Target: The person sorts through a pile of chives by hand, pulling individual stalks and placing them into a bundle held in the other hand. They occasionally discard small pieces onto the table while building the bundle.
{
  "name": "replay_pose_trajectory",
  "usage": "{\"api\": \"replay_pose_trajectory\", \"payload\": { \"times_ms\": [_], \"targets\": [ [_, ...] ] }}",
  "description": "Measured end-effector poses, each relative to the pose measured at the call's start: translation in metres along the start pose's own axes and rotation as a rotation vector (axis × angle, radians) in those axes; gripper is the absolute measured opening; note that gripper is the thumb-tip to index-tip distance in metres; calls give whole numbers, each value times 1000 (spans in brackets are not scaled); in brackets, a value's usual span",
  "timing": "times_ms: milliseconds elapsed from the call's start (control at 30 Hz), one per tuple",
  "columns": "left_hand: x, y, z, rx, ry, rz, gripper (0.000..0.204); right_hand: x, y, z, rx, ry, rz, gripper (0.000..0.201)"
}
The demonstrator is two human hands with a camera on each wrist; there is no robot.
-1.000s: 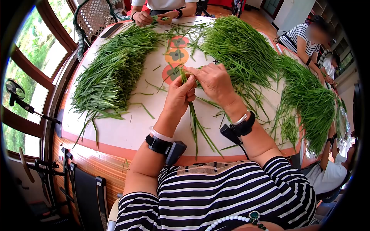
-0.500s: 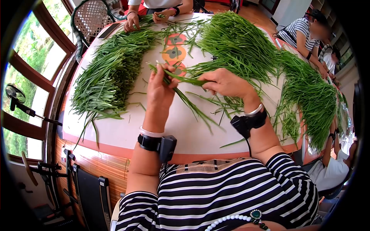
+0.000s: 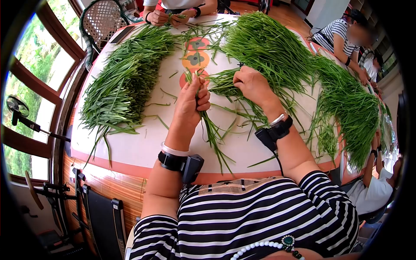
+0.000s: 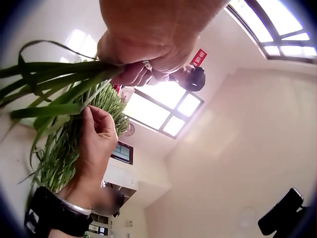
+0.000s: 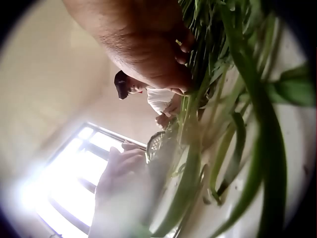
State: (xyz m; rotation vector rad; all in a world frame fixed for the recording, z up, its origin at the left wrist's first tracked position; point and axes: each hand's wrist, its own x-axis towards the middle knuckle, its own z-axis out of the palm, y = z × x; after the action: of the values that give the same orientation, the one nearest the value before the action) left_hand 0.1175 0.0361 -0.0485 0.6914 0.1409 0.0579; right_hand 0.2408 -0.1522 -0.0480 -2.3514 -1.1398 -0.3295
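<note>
My left hand (image 3: 190, 102) grips a small bunch of garlic chives (image 3: 211, 131) over the table. Pale stem ends poke out above the thumb, and the long leaves hang toward me. My right hand (image 3: 253, 86) is to the right of it, at the near edge of a big chive pile (image 3: 268, 52). Its thumb and forefinger come together on chives there; in the left wrist view the pinching right hand (image 4: 96, 141) shows beside hanging leaves (image 4: 47, 110). Stems (image 5: 185, 106) emerge under its fingers in the right wrist view.
Another chive pile (image 3: 125, 82) lies on the left of the white table (image 3: 134, 149), and a third pile (image 3: 346, 112) on the right. Loose leaves are scattered between. Across the table another person's hands (image 3: 173, 18) handle greens. A dark phone-like object (image 3: 122, 34) lies at the far left.
The hands were together at the bunch, then drew apart with a leaf stretched between them. Now my left hand holds the bunch more upright and my right hand is at the right pile's edge.
</note>
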Motion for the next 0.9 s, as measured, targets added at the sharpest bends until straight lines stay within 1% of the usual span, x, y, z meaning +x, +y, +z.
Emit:
{"api": "replay_pose_trajectory", "payload": {
  "times_ms": [33, 133, 233, 333, 433, 533, 633, 733, 833, 900],
  "targets": [
    [1, -2, -3, 35, -8, -4, 28, 1, 0, 0, 31, 15, 17, 8],
    [2, -5, -5, 136, -1, -35, 23, 2, -7, -7, 3, -35, 38, 7],
    [-1, -7, 0, 125, 8, -51, 21, -2, -10, -1, -99, -19, -16, 8],
    [-1, -9, 2, 149, 12, -56, 22, 2, -6, -1, -95, 25, 26, 10],
    [-1, -10, 1, 147, 15, -48, 22, -3, -7, -4, -72, -49, -16, 8],
    [0, -11, 0, 142, 30, -45, 22, -2, -4, -2, -94, 16, -36, 9],
    [0, -13, 0, 150, 56, -29, 22, 1, -4, -4, -44, 66, -34, 8],
    [2, -18, -3, 172, 81, -7, 21, 3, -5, -6, 66, 86, 43, 7],
    [0, -20, 3, 163, 117, -12, 19, 5, -8, -5, 147, 115, 65, 9],
    [1, -24, 2, 134, 99, 13, 17, 5, -17, -7, 189, 98, 58, 10]
  ]
}}
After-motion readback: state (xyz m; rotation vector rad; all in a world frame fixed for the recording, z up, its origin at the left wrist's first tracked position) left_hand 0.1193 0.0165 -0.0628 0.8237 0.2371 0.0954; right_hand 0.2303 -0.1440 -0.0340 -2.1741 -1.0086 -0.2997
